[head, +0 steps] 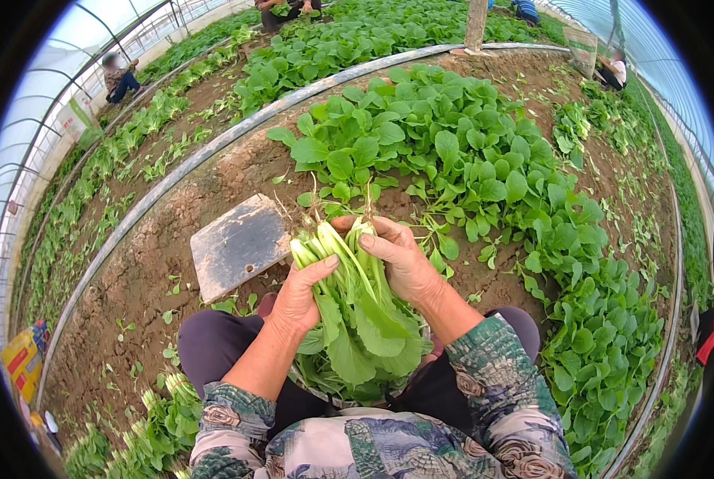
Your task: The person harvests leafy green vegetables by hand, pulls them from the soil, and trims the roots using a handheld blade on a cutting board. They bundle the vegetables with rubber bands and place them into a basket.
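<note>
My left hand (pixel 302 293) is closed round the pale stems of a bunch of leafy greens (pixel 357 311). Roots with soil stick up at the bunch's top, and its broad leaves hang down towards my lap. On the right side of the same bunch, my right hand (pixel 401 257) grips more stems close to the roots, thumb in front. Beneath the hanging leaves, between my knees, more loose greens (pixel 351 392) lie in a round container, mostly hidden. A flat dark board (pixel 237 248) with a small hole, smeared with soil, rests on the ground left of my hands.
Growing greens (pixel 482 161) stand ahead and to the right. A pale hose or pipe (pixel 171 173) curves across the soil. Bundled greens (pixel 159 419) lie at lower left, near a yellow and red bag (pixel 24 362). A wooden post (pixel 475 24) stands ahead; several people crouch or sit farther off.
</note>
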The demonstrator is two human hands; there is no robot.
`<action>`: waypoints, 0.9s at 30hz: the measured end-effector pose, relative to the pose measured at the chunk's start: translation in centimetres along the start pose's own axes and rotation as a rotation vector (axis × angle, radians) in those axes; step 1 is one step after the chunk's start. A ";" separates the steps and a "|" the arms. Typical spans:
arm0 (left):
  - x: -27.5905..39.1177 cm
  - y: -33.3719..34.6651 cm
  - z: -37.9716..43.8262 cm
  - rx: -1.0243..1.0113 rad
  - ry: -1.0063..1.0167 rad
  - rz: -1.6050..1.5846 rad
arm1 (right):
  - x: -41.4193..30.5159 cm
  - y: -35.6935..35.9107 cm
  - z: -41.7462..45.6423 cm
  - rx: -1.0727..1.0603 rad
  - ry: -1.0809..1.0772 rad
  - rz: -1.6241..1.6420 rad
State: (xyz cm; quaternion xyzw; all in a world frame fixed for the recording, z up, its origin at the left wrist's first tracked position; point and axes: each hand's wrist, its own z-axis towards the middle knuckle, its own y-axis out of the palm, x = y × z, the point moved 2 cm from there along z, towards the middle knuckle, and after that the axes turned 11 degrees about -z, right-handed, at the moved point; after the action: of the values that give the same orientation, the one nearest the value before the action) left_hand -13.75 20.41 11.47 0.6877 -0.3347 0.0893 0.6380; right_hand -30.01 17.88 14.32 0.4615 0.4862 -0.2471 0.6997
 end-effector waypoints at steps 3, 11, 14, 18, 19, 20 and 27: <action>-0.1 0.1 0.2 -0.005 0.014 0.005 | 0.0 -0.4 -0.2 0.038 -0.054 -0.025; 1.9 -1.2 0.6 0.041 0.190 0.074 | -1.4 -3.1 0.1 0.203 -0.203 -0.023; 2.7 -1.9 0.1 0.157 0.235 0.027 | -2.6 -3.6 0.1 0.270 -0.288 -0.072; 3.7 -3.0 -0.3 0.180 0.300 0.054 | -4.9 -5.2 0.1 0.377 -0.518 0.023; 3.7 -3.0 -0.4 0.188 0.318 0.073 | -5.4 -5.5 0.1 0.392 -0.559 0.021; 3.6 -2.7 -0.4 0.202 0.324 0.103 | -5.6 -5.8 0.0 0.412 -0.512 -0.059; 2.0 -0.7 -0.6 0.189 0.174 0.267 | -2.0 -0.7 0.8 0.222 0.038 -0.576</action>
State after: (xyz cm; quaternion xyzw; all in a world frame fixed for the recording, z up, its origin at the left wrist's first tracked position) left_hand -11.66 20.27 12.12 0.6837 -0.3566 0.2637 0.5795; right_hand -31.00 16.63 15.92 0.3829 0.5800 -0.4780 0.5371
